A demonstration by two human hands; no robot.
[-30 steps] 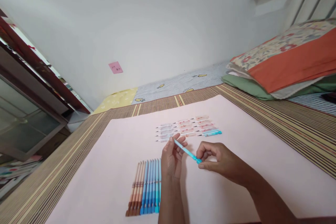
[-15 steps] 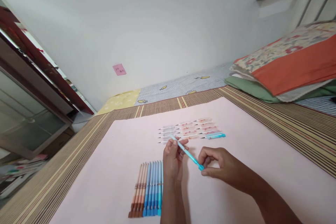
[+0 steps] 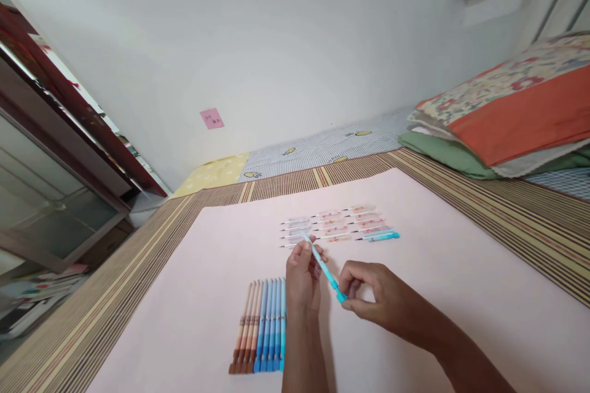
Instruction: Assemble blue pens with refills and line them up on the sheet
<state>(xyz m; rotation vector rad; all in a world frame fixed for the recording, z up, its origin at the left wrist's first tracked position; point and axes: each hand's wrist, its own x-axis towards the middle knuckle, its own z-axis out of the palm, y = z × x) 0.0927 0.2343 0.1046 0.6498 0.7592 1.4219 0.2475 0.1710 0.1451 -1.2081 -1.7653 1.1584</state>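
Left hand (image 3: 302, 273): forearm rises from bottom edge, palm turned inward, thumb and fingers pinching pale upper part of light-blue pen (image 3: 326, 270). Right hand (image 3: 373, 291): forearm slants in from lower right, wrist bent, thumb and index curved into loop, tips pinching pen's turquoise end. Pen tilted between hands, above pink sheet (image 3: 184, 301), pale end up-left, turquoise end down-right. Brown and blue pens (image 3: 258, 328) lined up beside left forearm, partly hidden by it. Clear-wrapped refills (image 3: 332, 230) in columns beyond hands.
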